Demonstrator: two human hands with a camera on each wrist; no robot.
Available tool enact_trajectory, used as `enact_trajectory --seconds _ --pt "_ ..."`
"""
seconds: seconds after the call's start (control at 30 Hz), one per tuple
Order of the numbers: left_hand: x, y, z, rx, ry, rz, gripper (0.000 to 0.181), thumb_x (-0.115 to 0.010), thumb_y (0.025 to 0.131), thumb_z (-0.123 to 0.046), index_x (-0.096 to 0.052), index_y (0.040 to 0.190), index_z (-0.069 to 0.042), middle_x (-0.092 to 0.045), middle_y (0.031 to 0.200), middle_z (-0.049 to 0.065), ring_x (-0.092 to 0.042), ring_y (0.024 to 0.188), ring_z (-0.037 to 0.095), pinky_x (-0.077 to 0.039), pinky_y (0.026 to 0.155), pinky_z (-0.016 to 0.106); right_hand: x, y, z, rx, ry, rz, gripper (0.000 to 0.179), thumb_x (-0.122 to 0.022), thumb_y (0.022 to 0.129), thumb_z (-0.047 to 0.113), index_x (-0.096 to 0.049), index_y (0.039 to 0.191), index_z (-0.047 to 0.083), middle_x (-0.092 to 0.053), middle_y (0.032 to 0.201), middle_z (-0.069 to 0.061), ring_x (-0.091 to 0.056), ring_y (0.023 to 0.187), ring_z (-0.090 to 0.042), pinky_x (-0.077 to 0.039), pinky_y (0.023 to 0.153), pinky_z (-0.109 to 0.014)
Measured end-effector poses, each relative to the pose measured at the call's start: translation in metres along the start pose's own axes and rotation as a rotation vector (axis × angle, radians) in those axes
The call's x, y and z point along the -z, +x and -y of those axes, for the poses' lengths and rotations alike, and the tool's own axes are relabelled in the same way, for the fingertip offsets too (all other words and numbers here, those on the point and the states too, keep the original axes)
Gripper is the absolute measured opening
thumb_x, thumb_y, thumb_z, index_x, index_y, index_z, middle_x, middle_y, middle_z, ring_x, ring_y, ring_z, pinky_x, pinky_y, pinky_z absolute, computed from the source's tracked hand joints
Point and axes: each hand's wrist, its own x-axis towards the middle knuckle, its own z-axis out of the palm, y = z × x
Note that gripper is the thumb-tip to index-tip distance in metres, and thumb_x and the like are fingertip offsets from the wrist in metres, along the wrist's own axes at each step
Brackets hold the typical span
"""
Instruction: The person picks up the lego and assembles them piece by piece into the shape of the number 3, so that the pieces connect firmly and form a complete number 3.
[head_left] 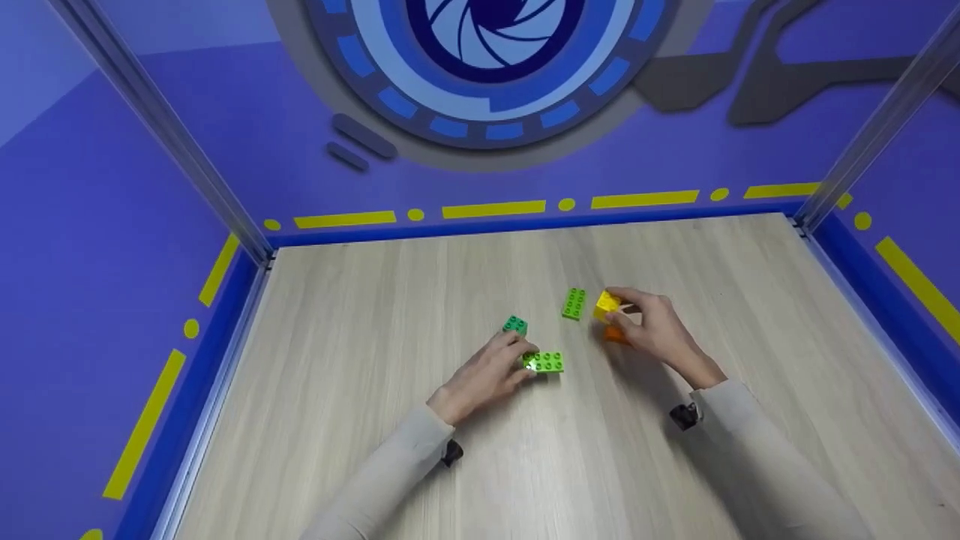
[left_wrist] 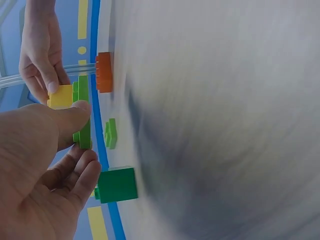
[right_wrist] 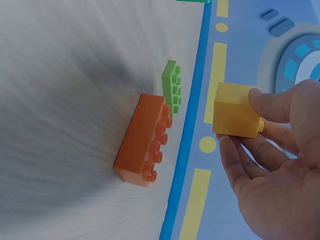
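Note:
In the head view my left hand (head_left: 487,373) pinches a thin light green toy brick (head_left: 548,362) by its left end, studs up. The left wrist view shows that brick (left_wrist: 84,115) between thumb and fingers, held above the table. My right hand (head_left: 658,330) grips a yellow toy brick (head_left: 607,305) between thumb and fingertips, also raised, as the right wrist view of the yellow brick (right_wrist: 235,110) shows. Below it an orange brick (right_wrist: 142,140) lies on the table, partly covered by the right hand in the head view. A dark green brick (head_left: 515,324) stands just beyond my left fingers.
A second light green brick (head_left: 574,304) lies on the wooden table (head_left: 360,337), left of the yellow one. Blue-purple panels with yellow marks (head_left: 495,210) wall the table at the back and both sides.

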Motion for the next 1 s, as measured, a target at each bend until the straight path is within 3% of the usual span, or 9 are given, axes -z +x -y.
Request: enact_trajectory --seconds 0.2,0.43,1.0 --pt "-0.01 -0.007 0.001 0.037 -0.05 0.042 0.034 -0.072 0.104 -0.024 -0.07 0.134 -0.008 -0.063 0.127 0.005 -0.061 0.113 0.014 -0.055 0.101 0.027 -0.003 -0.004 0.002 0.0 0.024 0.027 0.045 -0.074 0.1 0.005 -0.064 0.144 -0.003 -0.068 0.139 -0.024 -0.07 0.12 -0.042 -0.059 0.101 -0.058" --pt "-0.018 -0.013 0.003 0.086 -0.063 0.09 0.035 -0.073 0.104 -0.028 -0.071 0.134 -0.01 -0.064 0.127 0.0 -0.058 0.122 0.014 -0.051 0.109 0.029 -0.006 -0.008 0.006 0.012 0.039 0.075 0.045 -0.074 0.101 0.007 -0.064 0.144 -0.002 -0.07 0.136 -0.024 -0.071 0.118 -0.041 -0.058 0.101 -0.058" --pt "-0.027 -0.015 0.0 0.123 -0.092 0.101 0.033 -0.074 0.103 -0.028 -0.073 0.133 -0.014 -0.065 0.123 -0.002 -0.056 0.122 0.014 -0.05 0.107 0.029 -0.005 -0.016 0.008 0.03 0.069 0.108 0.044 -0.077 0.099 0.009 -0.068 0.141 0.0 -0.073 0.134 -0.02 -0.073 0.11 -0.032 -0.061 0.096 -0.049"
